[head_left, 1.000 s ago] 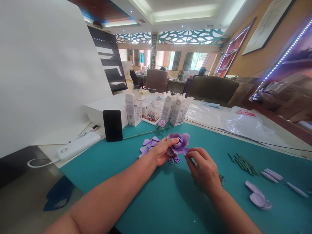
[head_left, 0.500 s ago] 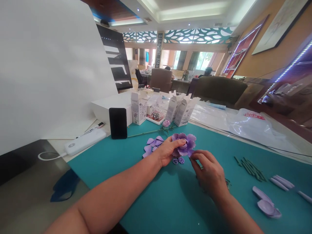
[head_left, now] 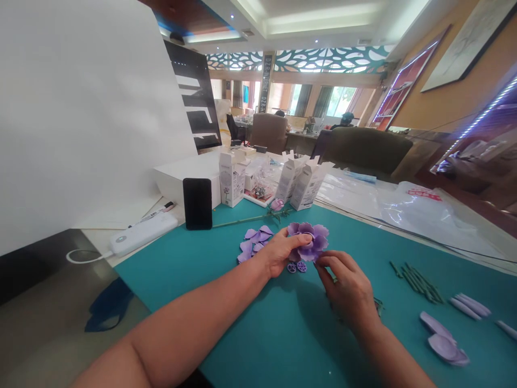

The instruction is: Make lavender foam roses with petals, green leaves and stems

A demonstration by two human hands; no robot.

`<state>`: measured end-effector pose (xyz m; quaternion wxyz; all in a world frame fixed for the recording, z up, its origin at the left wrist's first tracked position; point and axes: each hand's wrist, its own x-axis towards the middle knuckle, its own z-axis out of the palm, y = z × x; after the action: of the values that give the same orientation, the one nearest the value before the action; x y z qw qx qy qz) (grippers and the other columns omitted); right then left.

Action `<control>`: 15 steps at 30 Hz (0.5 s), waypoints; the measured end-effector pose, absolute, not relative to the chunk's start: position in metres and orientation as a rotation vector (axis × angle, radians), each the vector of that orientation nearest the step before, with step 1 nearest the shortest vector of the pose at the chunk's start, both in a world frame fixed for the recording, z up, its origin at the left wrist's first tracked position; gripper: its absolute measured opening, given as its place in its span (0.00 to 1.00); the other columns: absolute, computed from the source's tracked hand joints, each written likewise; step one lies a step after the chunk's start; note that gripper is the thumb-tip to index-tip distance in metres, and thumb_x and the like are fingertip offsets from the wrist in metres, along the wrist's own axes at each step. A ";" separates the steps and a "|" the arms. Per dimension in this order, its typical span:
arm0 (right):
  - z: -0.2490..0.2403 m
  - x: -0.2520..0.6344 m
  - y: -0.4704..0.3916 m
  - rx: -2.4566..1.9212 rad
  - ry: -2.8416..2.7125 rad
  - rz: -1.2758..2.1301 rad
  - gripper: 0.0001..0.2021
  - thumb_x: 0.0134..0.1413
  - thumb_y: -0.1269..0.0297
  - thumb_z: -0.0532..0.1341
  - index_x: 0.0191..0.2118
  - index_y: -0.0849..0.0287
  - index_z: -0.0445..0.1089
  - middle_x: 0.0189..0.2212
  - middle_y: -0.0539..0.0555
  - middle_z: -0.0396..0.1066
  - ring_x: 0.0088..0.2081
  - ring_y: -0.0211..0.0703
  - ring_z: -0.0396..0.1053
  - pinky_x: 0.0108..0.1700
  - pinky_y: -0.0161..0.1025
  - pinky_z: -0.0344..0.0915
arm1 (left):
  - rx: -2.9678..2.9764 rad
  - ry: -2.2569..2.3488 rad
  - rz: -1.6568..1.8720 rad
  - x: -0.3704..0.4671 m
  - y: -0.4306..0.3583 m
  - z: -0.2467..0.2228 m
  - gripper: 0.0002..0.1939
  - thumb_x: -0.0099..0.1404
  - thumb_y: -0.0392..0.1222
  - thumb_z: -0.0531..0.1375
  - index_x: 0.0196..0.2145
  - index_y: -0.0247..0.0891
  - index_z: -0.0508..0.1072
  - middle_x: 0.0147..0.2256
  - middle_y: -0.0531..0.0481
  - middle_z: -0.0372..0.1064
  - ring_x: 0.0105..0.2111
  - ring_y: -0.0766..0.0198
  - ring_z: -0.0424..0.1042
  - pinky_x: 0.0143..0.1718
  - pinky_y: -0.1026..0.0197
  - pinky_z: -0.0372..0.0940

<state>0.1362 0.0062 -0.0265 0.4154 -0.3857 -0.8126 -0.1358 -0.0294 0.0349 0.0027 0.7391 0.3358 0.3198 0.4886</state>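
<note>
A purple flower with spread petals (head_left: 317, 242) is held above the green mat (head_left: 258, 345). My left hand (head_left: 283, 250) is closed on it, the thumb lying across its centre. At the flower's lower right edge, my right hand (head_left: 343, 280) has its fingertips pinched together against a petal. Two small purple wheel-shaped pieces (head_left: 301, 267) lie just below the flower. Loose purple petals (head_left: 246, 248) are spread on the mat beside my left wrist.
Green stem pieces (head_left: 422, 283) and lilac parts (head_left: 442, 347) lie at the right. Behind are a pink rose on a stem (head_left: 277, 205), white boxes (head_left: 232, 180), a black phone (head_left: 197, 203) and a white power strip (head_left: 143, 234). People sit in the background.
The flower has turned slightly and tilts a little more toward the camera in my left hand. The view has shifted slightly. Both hands keep nearly the same place.
</note>
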 end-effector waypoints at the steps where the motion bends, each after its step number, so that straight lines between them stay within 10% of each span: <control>1: -0.027 0.136 0.006 -0.964 -2.040 -0.342 0.04 0.56 0.70 0.58 0.31 0.55 0.68 0.32 0.54 0.72 0.34 0.41 0.70 0.37 0.36 0.67 | 0.735 0.699 1.073 -0.029 0.035 0.003 0.23 0.42 0.40 0.70 0.36 0.37 0.68 0.29 0.53 0.68 0.28 0.69 0.67 0.31 0.65 0.61; 15: -0.021 0.136 0.005 -1.030 -2.025 -0.117 0.05 0.54 0.69 0.57 0.36 0.54 0.68 0.38 0.55 0.71 0.38 0.42 0.71 0.38 0.38 0.69 | 0.739 0.711 1.129 -0.029 0.037 -0.003 0.25 0.44 0.40 0.70 0.40 0.38 0.67 0.31 0.52 0.69 0.30 0.67 0.69 0.31 0.64 0.61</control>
<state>0.1361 0.0048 -0.0206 0.4200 -0.4110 -0.8078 -0.0467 -0.0291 0.0371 -0.0025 0.7231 0.3346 0.3221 0.5113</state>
